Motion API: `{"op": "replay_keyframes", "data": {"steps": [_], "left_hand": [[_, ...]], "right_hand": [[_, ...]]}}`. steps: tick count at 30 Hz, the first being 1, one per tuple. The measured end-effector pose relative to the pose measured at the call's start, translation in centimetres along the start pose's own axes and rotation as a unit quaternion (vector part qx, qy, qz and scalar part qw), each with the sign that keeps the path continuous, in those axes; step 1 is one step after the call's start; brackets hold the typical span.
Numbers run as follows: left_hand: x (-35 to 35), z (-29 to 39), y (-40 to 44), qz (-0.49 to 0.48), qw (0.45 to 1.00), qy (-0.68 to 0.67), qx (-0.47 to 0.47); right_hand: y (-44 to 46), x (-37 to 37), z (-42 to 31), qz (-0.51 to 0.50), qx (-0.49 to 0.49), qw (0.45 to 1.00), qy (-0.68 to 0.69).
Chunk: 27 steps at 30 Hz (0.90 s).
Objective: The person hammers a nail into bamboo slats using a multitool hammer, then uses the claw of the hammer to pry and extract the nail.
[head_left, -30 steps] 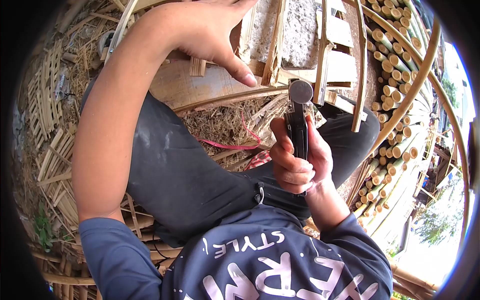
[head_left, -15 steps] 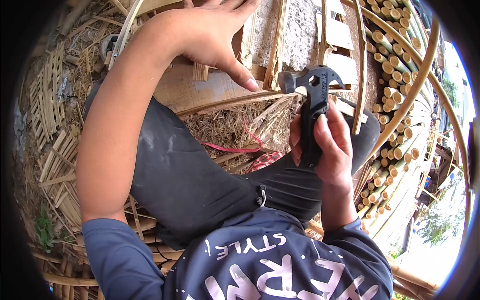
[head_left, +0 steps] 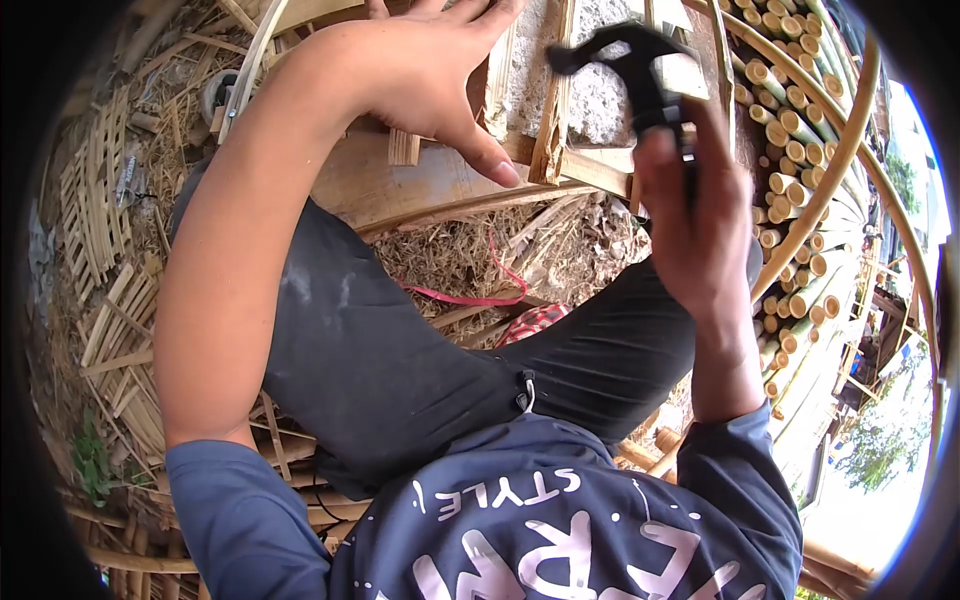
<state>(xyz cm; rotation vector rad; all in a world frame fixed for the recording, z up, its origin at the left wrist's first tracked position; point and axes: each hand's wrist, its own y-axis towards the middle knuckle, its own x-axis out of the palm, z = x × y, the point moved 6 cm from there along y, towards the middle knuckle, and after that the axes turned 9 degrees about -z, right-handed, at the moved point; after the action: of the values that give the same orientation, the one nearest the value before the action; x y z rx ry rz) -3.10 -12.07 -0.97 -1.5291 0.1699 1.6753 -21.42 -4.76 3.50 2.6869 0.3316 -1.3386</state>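
Note:
My right hand (head_left: 705, 220) grips a black claw hammer (head_left: 632, 65) by its handle. The hammer's head is slightly blurred and hangs over the wooden slats at the top right. My left hand (head_left: 430, 75) lies with its thumb stretched out and fingers spread at the slatted wooden piece; the far fingertips run out at the top edge. One upright wooden slat (head_left: 551, 110) stands just right of my left thumb. Below that thumb a flat wooden board (head_left: 365, 180) crosses in front of my knees.
Many cut bamboo poles (head_left: 795, 185) are stacked on the right, with a long curved bamboo strip (head_left: 835, 185) in front. Bamboo scraps (head_left: 110, 340) litter the ground on the left. A pink ribbon (head_left: 460, 298) lies on shavings between my legs. Rough grey concrete (head_left: 597, 105) shows behind the slats.
My right hand has moved up and to the right with the hammer, from above my knee to over the slats. My left hand has stayed nearly in place.

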Motion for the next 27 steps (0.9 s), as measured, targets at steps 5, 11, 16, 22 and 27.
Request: {"op": "replay_keyframes", "data": {"steps": [5, 11, 16, 22, 27], "left_hand": [[-1.1, 0.7, -0.6, -0.022, 1.0, -0.016, 0.002], [0.2, -0.8, 0.5, 0.019, 1.0, 0.001, -0.001], [0.0, -0.6, 0.3, 0.011, 1.0, -0.001, 0.008], [-1.0, -0.7, 0.6, -0.089, 0.994, -0.055, -0.007], [0.4, -0.4, 0.3, 0.037, 0.999, 0.011, -0.001]], "right_hand": [[0.3, -1.5, -0.7, 0.093, -0.015, 0.991, 0.091], [0.6, -0.7, -1.3, -0.011, -0.056, 0.998, 0.014], [0.4, 1.8, -1.6, -0.061, -0.153, 0.981, -0.106], [-0.1, -0.8, -1.4, 0.021, -0.016, 0.996, -0.08], [-0.9, -1.1, -0.2, 0.129, -0.054, 0.985, 0.101]]}}
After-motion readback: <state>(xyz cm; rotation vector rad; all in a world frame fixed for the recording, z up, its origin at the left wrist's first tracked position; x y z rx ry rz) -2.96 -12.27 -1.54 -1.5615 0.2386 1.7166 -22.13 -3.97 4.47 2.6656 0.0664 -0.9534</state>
